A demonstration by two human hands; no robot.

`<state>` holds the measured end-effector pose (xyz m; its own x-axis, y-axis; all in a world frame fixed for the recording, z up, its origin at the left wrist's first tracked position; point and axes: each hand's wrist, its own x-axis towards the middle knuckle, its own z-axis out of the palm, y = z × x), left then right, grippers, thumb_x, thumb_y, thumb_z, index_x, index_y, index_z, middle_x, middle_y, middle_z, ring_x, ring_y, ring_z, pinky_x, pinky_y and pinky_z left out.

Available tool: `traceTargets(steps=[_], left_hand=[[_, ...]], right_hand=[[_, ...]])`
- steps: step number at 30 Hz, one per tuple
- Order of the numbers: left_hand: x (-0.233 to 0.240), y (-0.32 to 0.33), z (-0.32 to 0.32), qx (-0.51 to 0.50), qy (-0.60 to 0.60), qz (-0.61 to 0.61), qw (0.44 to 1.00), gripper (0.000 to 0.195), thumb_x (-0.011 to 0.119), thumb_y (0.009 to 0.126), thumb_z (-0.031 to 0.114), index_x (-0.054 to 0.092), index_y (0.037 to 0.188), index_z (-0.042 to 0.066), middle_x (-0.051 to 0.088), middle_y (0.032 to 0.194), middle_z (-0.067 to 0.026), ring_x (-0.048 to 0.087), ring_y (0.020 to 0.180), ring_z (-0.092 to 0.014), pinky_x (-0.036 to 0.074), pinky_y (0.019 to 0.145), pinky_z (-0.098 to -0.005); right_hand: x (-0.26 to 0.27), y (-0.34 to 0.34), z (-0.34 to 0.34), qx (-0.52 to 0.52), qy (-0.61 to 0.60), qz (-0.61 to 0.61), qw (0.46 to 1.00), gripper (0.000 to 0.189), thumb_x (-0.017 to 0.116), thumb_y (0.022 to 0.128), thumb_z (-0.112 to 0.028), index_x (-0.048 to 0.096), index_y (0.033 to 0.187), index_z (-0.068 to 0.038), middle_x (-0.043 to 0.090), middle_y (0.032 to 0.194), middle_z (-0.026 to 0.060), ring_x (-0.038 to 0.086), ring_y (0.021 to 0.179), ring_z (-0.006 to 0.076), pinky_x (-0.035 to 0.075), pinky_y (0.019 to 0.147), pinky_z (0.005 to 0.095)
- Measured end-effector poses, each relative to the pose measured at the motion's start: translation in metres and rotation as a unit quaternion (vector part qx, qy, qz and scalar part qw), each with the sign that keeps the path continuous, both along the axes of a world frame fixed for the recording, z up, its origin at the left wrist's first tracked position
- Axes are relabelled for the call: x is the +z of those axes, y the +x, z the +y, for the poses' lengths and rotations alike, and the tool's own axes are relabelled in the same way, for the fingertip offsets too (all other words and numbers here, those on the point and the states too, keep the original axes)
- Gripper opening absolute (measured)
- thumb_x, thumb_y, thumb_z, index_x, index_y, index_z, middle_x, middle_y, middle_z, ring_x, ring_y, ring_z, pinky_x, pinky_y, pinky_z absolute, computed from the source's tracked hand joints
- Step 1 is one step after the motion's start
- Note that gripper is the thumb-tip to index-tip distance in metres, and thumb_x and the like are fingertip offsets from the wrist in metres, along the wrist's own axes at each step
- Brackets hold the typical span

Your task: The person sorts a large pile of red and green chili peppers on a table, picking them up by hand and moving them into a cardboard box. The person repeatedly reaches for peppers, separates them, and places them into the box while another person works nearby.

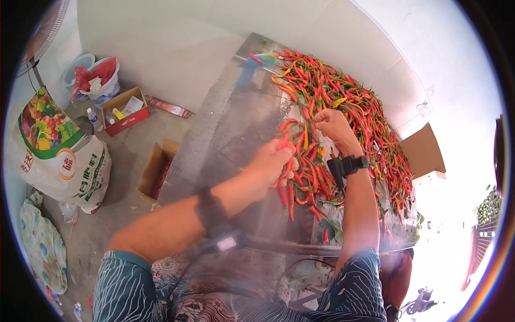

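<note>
Several red chili peppers are bunched in my left hand (pixel 277 161), its fingers closed round them above the table. My right hand (pixel 332 124) is bent over the near edge of a large pile of red chili peppers (pixel 346 88), its fingertips drawn together; whether a pepper is between them is hidden. Beneath and beside my left hand lies a looser group of red chili peppers (pixel 312 173), some with green stems and a few orange. Both wrists wear black straps with small devices.
The grey wooden table (pixel 201 124) stands against a wall. On the floor at left are an open cardboard box (pixel 149 173), a red box (pixel 124 112), a large white woven sack (pixel 84 173) and buckets (pixel 106 86). Another cardboard box (pixel 424 151) is beyond the pile at right.
</note>
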<state>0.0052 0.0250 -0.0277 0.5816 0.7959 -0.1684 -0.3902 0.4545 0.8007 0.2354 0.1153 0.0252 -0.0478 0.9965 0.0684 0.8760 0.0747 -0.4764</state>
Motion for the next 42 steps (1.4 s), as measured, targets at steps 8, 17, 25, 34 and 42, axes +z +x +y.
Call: traceTargets(steps=[8, 17, 25, 34, 42], left_hand=[[0.007, 0.004, -0.003, 0.03, -0.042, 0.002, 0.999, 0.021, 0.045, 0.09, 0.016, 0.046, 0.11, 0.008, 0.059, 0.088, -0.0059, 0.055, 0.06, -0.012, 0.043, 0.045, -0.0236], [0.005, -0.001, -0.002, -0.002, -0.055, -0.065, 0.996, 0.018, 0.05, 0.09, 0.014, 0.047, 0.107, 0.009, 0.057, 0.084, -0.005, 0.05, 0.055, -0.008, 0.03, 0.038, -0.0221], [0.006, 0.0, -0.002, 0.014, -0.042, -0.048, 0.998, 0.017, 0.053, 0.088, 0.011, 0.047, 0.104, 0.008, 0.061, 0.086, -0.0052, 0.053, 0.055, -0.008, 0.028, 0.036, -0.0219], [0.009, -0.003, -0.005, 0.018, -0.021, -0.04, 0.999, 0.011, 0.057, 0.083, 0.008, 0.05, 0.092, 0.009, 0.059, 0.074, -0.0036, 0.05, 0.051, -0.007, 0.029, 0.036, -0.0215], [0.009, -0.004, -0.004, 0.013, -0.015, -0.053, 0.998, 0.01, 0.057, 0.084, 0.009, 0.051, 0.092, 0.01, 0.059, 0.076, -0.0028, 0.047, 0.051, -0.006, 0.029, 0.037, -0.0206]], right_hand=[[0.008, 0.022, -0.061, -0.043, 0.014, 0.147, 0.988, 0.018, 0.061, 0.076, -0.003, 0.059, 0.093, 0.002, 0.06, 0.078, 0.0015, 0.055, 0.067, 0.0082, 0.045, 0.061, 0.023], [0.002, 0.046, -0.076, -0.077, 0.075, -0.02, 0.994, 0.021, 0.061, 0.08, -0.012, 0.061, 0.094, 0.003, 0.062, 0.077, 0.005, 0.057, 0.068, 0.0122, 0.047, 0.065, 0.0275], [0.004, 0.003, -0.057, -0.05, -0.011, -0.069, 0.996, 0.03, 0.064, 0.077, -0.027, 0.066, 0.09, 0.0, 0.066, 0.082, 0.0138, 0.063, 0.077, 0.0252, 0.047, 0.072, 0.036], [0.018, 0.004, -0.061, -0.048, -0.041, 0.144, 0.988, 0.02, 0.058, 0.089, -0.018, 0.063, 0.099, -0.001, 0.061, 0.082, -0.0016, 0.049, 0.068, 0.0052, 0.039, 0.064, 0.0213], [0.026, -0.003, -0.074, 0.0, -0.141, 0.342, 0.929, 0.022, 0.052, 0.094, -0.017, 0.06, 0.108, -0.002, 0.064, 0.088, 0.0013, 0.048, 0.065, 0.0046, 0.04, 0.058, 0.0188]])
